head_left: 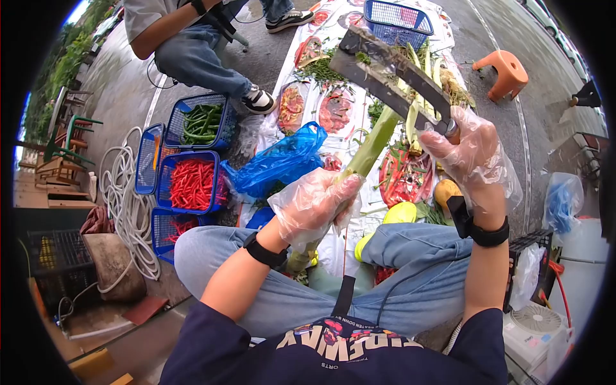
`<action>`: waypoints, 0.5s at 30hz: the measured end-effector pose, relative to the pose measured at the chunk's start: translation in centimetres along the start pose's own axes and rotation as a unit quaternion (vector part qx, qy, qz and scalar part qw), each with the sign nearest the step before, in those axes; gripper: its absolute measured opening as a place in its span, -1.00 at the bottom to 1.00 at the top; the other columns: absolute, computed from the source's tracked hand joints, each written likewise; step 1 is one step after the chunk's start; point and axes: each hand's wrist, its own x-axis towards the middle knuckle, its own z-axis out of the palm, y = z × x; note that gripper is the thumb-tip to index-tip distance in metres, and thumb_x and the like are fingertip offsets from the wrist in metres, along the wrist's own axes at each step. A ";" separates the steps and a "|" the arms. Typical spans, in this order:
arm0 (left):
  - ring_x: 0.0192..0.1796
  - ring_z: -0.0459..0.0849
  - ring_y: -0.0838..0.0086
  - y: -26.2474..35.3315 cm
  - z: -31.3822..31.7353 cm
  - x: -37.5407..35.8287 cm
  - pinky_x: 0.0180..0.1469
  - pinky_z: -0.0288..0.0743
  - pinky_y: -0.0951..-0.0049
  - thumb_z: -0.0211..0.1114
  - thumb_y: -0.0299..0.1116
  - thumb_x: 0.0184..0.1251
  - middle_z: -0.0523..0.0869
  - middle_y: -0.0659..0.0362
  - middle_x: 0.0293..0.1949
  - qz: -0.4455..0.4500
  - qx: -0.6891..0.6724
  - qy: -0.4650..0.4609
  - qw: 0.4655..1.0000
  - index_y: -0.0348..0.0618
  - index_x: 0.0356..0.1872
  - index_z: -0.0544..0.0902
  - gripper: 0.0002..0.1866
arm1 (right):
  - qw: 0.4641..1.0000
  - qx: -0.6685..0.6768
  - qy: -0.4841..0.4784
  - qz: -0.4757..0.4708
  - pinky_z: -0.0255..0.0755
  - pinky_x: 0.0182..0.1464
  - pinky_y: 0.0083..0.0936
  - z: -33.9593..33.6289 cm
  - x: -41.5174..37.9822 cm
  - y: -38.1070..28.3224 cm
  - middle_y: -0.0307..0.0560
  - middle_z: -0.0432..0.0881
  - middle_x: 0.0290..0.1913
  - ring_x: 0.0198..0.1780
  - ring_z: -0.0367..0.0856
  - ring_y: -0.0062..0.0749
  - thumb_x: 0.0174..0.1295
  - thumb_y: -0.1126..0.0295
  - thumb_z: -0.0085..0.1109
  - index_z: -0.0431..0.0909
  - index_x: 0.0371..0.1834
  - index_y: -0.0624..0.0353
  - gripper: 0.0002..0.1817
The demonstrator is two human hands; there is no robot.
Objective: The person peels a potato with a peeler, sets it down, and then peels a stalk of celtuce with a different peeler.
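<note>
My left hand (321, 202), in a clear plastic glove, is closed around a thick green vegetable stalk (369, 149). The stalk slants up and to the right, its lower end near my lap. My right hand (471, 151), gloved as well, grips the brownish handle of a knife-like tool (372, 77) with a broad, dirty metal blade and a long gap along it. The blade lies across the stalk's upper end; whether it touches cannot be made out. Beneath the hands, a printed white sheet (333, 253) bears pale long stalks (414, 128), green scraps and a yellow-brown round vegetable (447, 192).
To the left stand blue baskets of red chillies (191, 184) and green peppers (201, 124), beside a blue plastic bag (279, 160) and a coiled white hose (125, 199). Another person's leg (199, 64) is at upper left. An orange stool (502, 74) and blue basket (398, 19) are farther off.
</note>
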 end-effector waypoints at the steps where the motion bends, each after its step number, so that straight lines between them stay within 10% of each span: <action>1: -0.58 0.49 0.55 0.0 -0.1 0.0 -0.48 0.33 0.52 0.06 0.30 0.39 0.54 0.19 -0.62 0.008 0.002 0.011 1.000 -0.23 -0.46 0.57 -0.33 | 0.997 -0.063 -0.010 -0.037 0.36 -0.52 -0.29 0.4 -0.2 -0.2 -0.04 0.49 -0.65 -0.62 0.51 -0.17 0.05 -0.04 0.45 0.65 -0.23 0.23 -0.49; 4: -0.63 0.46 0.55 -0.3 -0.4 0.0 -0.55 0.33 0.49 0.07 0.05 0.51 0.52 0.21 -0.65 0.042 -0.070 0.014 0.997 -0.20 -0.52 0.52 -0.47 | 0.996 -0.070 -0.046 -0.043 0.37 -0.52 -0.28 1.2 -0.5 -1.3 -0.02 0.51 -0.63 -0.61 0.55 -0.16 0.01 -0.07 0.46 0.65 -0.28 0.23 -0.47; 15: -0.62 0.44 0.54 0.0 -0.1 -0.3 -0.52 0.32 0.50 0.04 0.20 0.45 0.50 0.22 -0.68 0.045 -0.051 -0.017 0.998 -0.22 -0.56 0.53 -0.37 | 0.999 -0.030 -0.040 0.002 0.41 -0.50 -0.23 1.1 0.1 -0.8 0.08 0.50 -0.67 -0.59 0.56 0.00 0.01 -0.18 0.42 0.54 -0.53 0.26 -0.38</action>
